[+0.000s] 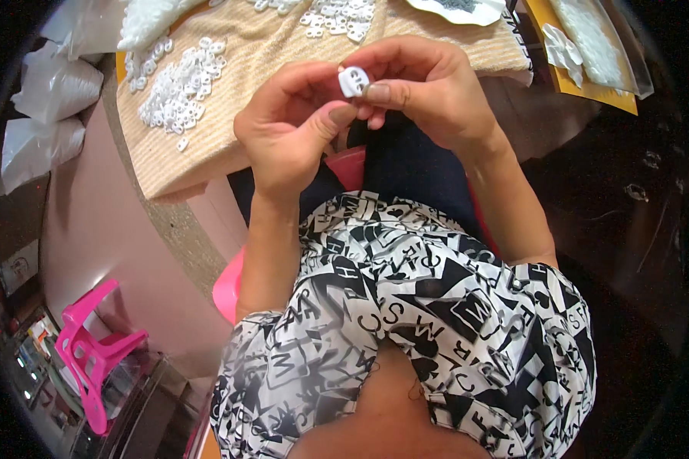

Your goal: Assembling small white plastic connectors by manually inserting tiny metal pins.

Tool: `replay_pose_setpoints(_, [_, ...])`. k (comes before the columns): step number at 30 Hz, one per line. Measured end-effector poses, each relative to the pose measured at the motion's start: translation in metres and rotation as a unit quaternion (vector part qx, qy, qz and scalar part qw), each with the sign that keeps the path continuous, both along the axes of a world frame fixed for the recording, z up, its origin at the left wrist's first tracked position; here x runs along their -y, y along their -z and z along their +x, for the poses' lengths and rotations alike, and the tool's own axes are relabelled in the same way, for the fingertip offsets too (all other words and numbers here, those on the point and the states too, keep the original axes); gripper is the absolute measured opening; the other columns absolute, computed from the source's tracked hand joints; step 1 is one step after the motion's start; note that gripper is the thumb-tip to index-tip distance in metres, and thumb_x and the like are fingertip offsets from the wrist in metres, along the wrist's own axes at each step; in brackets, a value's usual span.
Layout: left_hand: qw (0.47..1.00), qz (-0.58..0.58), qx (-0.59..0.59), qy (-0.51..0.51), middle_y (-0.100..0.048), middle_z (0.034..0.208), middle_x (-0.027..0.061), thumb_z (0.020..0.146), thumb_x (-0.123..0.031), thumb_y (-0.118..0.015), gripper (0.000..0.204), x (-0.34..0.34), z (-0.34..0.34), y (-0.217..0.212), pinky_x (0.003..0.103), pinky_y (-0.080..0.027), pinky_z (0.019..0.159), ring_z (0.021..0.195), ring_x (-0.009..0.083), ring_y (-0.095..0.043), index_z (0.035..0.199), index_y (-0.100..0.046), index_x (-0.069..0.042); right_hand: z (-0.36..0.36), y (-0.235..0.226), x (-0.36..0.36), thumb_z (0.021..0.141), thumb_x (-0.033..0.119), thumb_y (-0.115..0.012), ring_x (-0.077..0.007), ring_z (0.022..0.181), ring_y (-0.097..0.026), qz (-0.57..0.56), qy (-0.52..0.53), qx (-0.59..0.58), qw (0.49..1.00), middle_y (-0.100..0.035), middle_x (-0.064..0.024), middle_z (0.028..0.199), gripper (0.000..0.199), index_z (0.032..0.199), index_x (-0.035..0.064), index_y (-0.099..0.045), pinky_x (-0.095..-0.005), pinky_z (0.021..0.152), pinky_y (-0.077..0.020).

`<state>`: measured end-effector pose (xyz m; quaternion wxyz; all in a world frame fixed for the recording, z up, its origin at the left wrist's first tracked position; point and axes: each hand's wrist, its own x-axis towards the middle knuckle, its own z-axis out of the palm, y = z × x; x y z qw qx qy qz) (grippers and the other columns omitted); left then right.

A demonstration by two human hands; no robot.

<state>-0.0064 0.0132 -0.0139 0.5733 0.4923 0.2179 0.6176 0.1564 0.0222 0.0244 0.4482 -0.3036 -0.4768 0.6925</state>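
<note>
A small white plastic piece with dark holes (353, 81) is held up between my two hands, above my lap and near the front edge of the cloth-covered table. My right hand (429, 92) pinches it, the thumb pressing on its right side. My left hand (287, 122) is curled around from the other side, its index fingertip at the piece's upper left edge and its thumb just below. On the table to the left lies a pile of similar white plastic pieces (177, 92). Another heap of white pieces (337, 19) lies beyond my hands.
A striped beige cloth (245, 50) covers the table. At the far right stand a white dish of grey bits (467, 11) and a clear bag of white pieces (593, 50). Stacked white plastic bags (50, 92) and a pink plastic stool (99, 348) are on the left.
</note>
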Motion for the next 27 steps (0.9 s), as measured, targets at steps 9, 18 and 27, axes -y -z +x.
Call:
replay_pose_setpoints(9, [0.993, 0.075, -0.072, -0.052, -0.058, 0.09, 0.0102, 0.074, 0.004, -0.062, 0.027, -0.004, -0.002, 0.005, 0.017, -0.041, 0.047, 0.062, 0.0088, -0.054, 0.1, -0.056, 0.005, 0.001, 0.003, 0.001, 0.075, 0.003, -0.061, -0.0091, 0.063, -0.058, 0.0, 0.009, 0.051, 0.999, -0.061, -0.0051, 0.078, 0.021, 0.096, -0.0015, -0.058, -0.0196, 0.055, -0.0483])
replay_pose_setpoints(18, [0.998, -0.024, -0.049, -0.031, -0.057, 0.087, 0.0079, 0.075, 0.006, -0.06, 0.018, -0.002, 0.003, 0.008, 0.016, -0.038, 0.045, 0.06, 0.0066, -0.052, 0.093, -0.057, 0.005, 0.002, 0.011, -0.006, 0.076, 0.004, -0.062, -0.0089, 0.06, -0.057, -0.017, 0.011, 0.029, 0.999, -0.061, -0.0051, 0.077, 0.021, 0.095, -0.0019, -0.058, -0.0199, 0.054, -0.0481])
replay_pose_setpoints(27, [0.99, -0.057, -0.115, -0.06, -0.056, 0.086, 0.0102, 0.072, 0.015, -0.051, 0.02, -0.001, 0.003, -0.006, 0.02, -0.046, 0.051, 0.063, 0.0122, -0.055, 0.09, -0.055, 0.005, 0.004, 0.014, -0.012, 0.075, 0.0, -0.06, -0.0117, 0.065, -0.058, -0.102, -0.046, -0.004, 0.994, -0.061, -0.0075, 0.079, 0.02, 0.095, -0.0022, -0.056, -0.0225, 0.057, -0.0485])
